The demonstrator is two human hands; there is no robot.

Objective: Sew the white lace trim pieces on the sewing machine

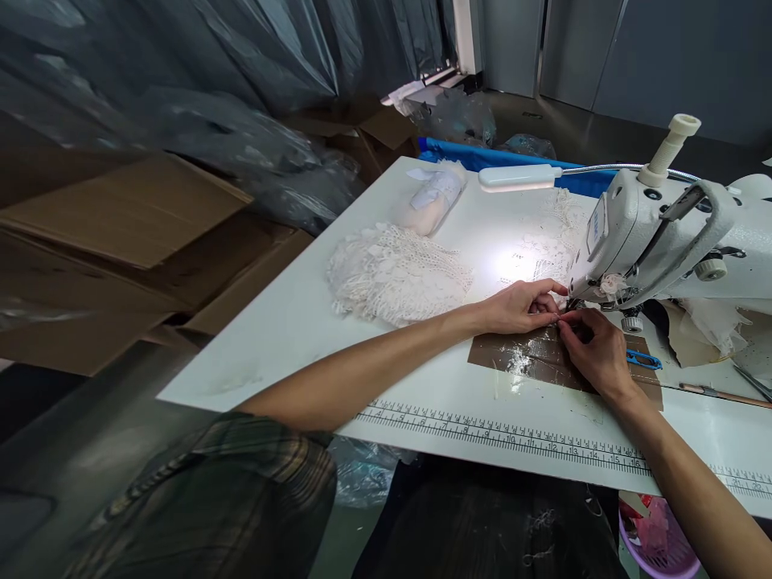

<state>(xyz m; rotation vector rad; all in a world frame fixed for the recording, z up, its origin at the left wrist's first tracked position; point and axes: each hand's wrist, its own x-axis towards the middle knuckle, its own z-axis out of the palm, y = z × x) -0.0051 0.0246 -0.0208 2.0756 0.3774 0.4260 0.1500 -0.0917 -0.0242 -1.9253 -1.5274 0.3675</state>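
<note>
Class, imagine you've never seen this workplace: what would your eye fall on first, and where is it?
Probably the bright patch of light on the white tabletop, just below the slim lamp in the picture. Next might come the left hand and right hand, fingers close together at the front end of the white sewing machine on the right. Left of the glow lies a heap of white lace.

Big gray panels [687,72] stand at the back, past the dark floor [579,129]. Brown boxes [126,209] sit left of the white table [259,346], with shiny plastic [289,48] behind them. A small lamp [519,178] lights the table.
</note>
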